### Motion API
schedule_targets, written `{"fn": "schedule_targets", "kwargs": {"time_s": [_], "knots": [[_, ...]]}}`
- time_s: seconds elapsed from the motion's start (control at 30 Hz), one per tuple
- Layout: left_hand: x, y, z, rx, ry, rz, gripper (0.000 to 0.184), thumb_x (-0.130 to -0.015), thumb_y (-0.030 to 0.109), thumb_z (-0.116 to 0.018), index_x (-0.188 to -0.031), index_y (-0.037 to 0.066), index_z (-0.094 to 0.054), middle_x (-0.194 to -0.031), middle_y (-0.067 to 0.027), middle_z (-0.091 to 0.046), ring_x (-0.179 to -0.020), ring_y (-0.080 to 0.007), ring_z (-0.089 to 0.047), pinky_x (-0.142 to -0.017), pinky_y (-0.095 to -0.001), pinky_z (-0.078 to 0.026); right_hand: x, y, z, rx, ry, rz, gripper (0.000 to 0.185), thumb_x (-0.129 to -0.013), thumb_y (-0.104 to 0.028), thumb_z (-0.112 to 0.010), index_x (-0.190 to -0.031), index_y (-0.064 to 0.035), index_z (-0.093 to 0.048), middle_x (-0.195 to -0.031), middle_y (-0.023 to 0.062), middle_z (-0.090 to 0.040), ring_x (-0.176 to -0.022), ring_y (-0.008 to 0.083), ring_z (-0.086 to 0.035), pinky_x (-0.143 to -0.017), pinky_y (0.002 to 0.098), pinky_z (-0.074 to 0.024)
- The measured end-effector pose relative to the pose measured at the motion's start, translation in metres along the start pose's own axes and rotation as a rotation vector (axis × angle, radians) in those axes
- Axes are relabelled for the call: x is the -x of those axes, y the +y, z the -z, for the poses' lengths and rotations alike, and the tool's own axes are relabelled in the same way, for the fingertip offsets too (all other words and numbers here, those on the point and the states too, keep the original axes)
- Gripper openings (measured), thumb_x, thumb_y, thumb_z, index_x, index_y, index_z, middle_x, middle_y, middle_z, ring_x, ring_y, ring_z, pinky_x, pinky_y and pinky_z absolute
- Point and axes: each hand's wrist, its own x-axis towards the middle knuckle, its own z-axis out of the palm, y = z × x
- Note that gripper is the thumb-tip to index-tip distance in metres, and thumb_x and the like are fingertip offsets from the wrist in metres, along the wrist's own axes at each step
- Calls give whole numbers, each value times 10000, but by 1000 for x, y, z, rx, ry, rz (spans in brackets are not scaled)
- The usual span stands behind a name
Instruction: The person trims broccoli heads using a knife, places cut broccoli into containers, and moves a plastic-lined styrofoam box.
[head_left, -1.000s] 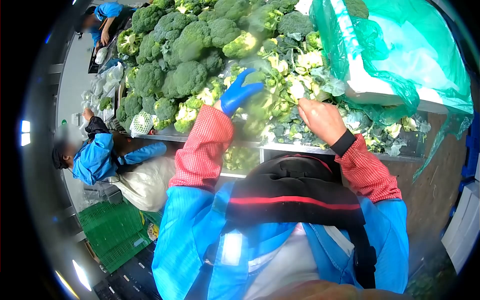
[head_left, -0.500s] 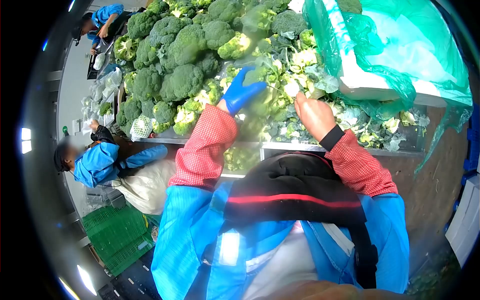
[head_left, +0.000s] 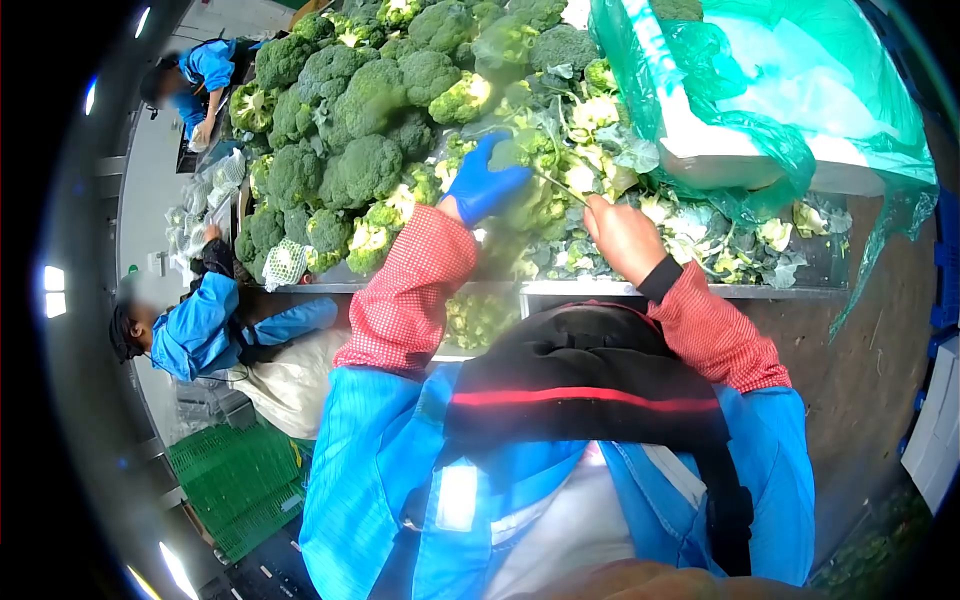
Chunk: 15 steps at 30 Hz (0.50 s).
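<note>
My left hand [head_left: 487, 180], in a blue glove, is closed around a broccoli head [head_left: 512, 160], which a smear on the lens partly blurs. Bare and closed, my right hand [head_left: 625, 236] grips a thin knife [head_left: 562, 187] whose blade points left toward that broccoli. Cut leaves and pale stem pieces [head_left: 690, 235] lie beyond and to the right of my right hand. A large pile of broccoli [head_left: 365, 170] covers the table to the left of my gloved hand.
A white foam box [head_left: 715, 160] lined with green plastic stands at the right. Two people in blue, one at the upper left [head_left: 205, 75] and one at the left [head_left: 195, 325], are by the table. Green crates [head_left: 235, 485] lie at the lower left. The metal table edge [head_left: 700, 292] runs before me.
My right hand has shifted slightly left, and the knife blade now shows plainly between my hands. My left hand stays on the broccoli. The view has shifted a little.
</note>
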Motion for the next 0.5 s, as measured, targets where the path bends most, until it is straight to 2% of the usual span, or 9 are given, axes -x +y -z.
{"fn": "schedule_targets", "kwargs": {"time_s": [0.07, 0.1, 0.13, 0.17, 0.27, 0.3, 0.4, 0.43, 0.5], "knots": [[-3, -1, 1, -59, 11, -27, 708, -765, 243, -768, -1356, 49, -430, -1077, -158, -641, -933, -207, -642, -808, -300, -549, 6, 0, 3, 173, 53, 49, 131, -887, -162, -530, -826, -46, -542, -655, 148, -635, -607, 324, -655, -566, 410, -525], [-5, -1, 1, -81, 13, -11, 721, -754, 257, -778, -1354, 48, -436, -1122, -153, -631, -1002, -222, -620, -850, -322, -537, 6, 3, 0, 238, 75, 45, 117, -877, -152, -535, -819, -50, -539, -648, 140, -634, -604, 315, -657, -560, 403, -524], [-7, 1, 1, -91, 19, 15, 723, -754, 256, -776, -1356, 46, -434, -1135, -154, -626, -1008, -221, -617, -852, -323, -536, 3, 6, -3, 304, 98, 43, 104, -867, -141, -541, -812, -53, -535, -640, 131, -633, -601, 305, -659, -554, 396, -523], [-6, 1, 0, -98, 28, 46, 725, -754, 255, -775, -1357, 45, -431, -1147, -155, -620, -1014, -220, -614, -855, -324, -535, 0, 12, -7, 240, 62, 43, 145, -905, -166, -515, -857, -33, -548, -658, 161, -632, -611, 315, -665, -528, 405, -518], [-7, -9, 2, -86, 23, -41, 696, -812, 242, -720, -1402, 108, -377, -1086, -110, -606, -911, -156, -589, -765, -289, -516, -2, 24, -36, -218, 92, 118, 222, -955, -198, -458, -904, -4, -553, -596, 153, -589, -497, 275, -621, -438, 387, -479], [-2, -13, 1, -72, 14, -90, 683, -840, 236, -693, -1423, 141, -351, -1049, -87, -601, -856, -125, -578, -719, -270, -508, -5, 16, -20, -854, -354, -304, 299, -990, -243, -401, -939, 10, -554, -575, 109, -538, -432, 201, -538, -407, 343, -432], [14, -20, 7, -17, 21, -76, 670, -851, 211, -662, -1432, 136, -337, -1134, -95, -579, -897, -143, -586, -740, -285, -518, -2, 35, -11, -1137, -428, -549, 324, -1001, -264, -385, -920, -1, -555, -609, 49, -512, -442, 142, -468, -441, 307, -412], [19, -22, 8, -16, 49, -86, 665, -855, 197, -646, -1436, 132, -331, -1189, -103, -563, -931, -161, -599, -764, -298, -528, 2, 34, -6, -1080, -425, -549, 320, -1002, -281, -415, -952, -4, -568, -617, 30, -521, -484, 121, -490, -486, 281, -411], [32, -24, 10, 284, 0, -16, 696, -814, 202, -684, -1420, 118, -353, -1233, -139, -548, -1056, -212, -577, -883, -356, -510, 7, 19, -1, -1027, -258, -416, 302, -994, -271, -451, -975, 7, -567, -585, 35, -502, -486, 139, -502, -498, 290, -415]]}}
